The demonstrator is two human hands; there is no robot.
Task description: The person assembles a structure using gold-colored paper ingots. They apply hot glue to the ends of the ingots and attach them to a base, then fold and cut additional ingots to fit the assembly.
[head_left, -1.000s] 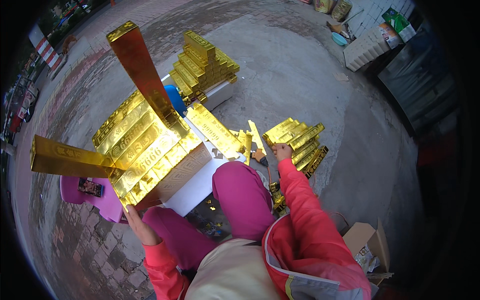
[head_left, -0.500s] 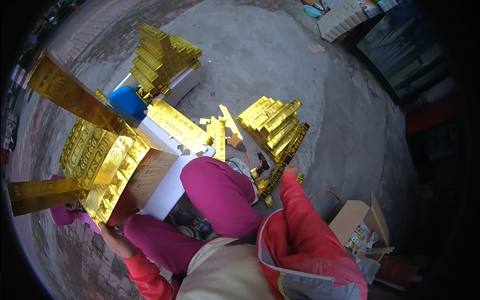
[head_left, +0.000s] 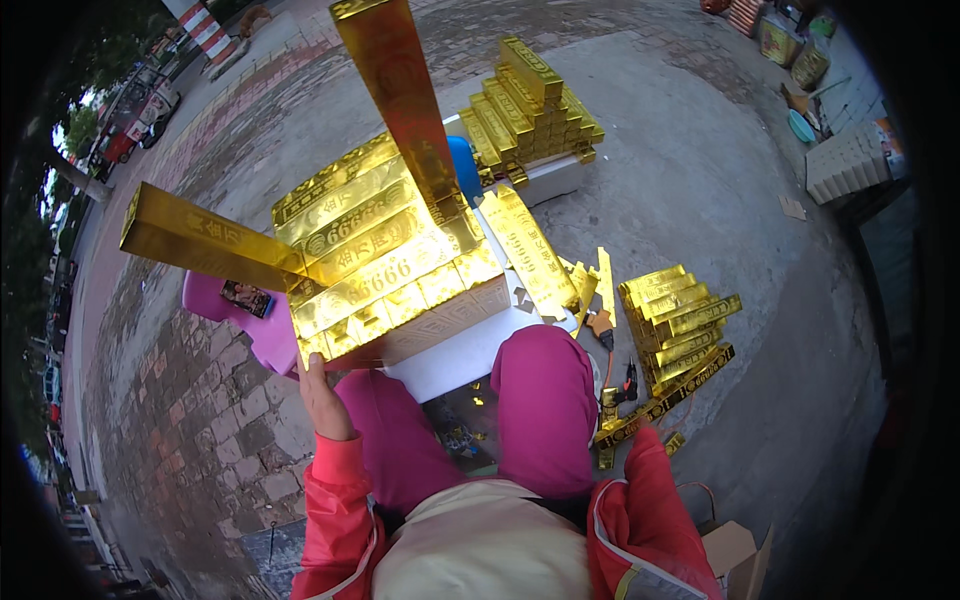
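A big block of shiny gold paper bars (head_left: pixel 375 250) sits on a white foam board (head_left: pixel 460 355) in front of me, printed side up. A tall gold column (head_left: pixel 395 100) stands upright from its far side, and another gold column (head_left: pixel 205 240) juts out to the left. My left hand (head_left: pixel 328 400) grips the block's near left corner, with some of its fingers hidden. My right hand (head_left: pixel 646 434) is low on the right, beside a long dark-gold strip (head_left: pixel 665 400). Its fingers are mostly hidden by the red sleeve.
A stepped stack of gold bars (head_left: pixel 525 105) stands behind on a white base. Another stepped gold pile (head_left: pixel 680 325) is on the ground at right. A flat gold piece (head_left: pixel 525 250), a black-handled tool (head_left: pixel 628 382), a purple stool (head_left: pixel 235 305) and a cardboard box (head_left: pixel 730 550) lie around me.
My view has turned left, so everything appears shifted rightward. My left hand remains at the block's near corner, and my right hand stays by the dark-gold strip.
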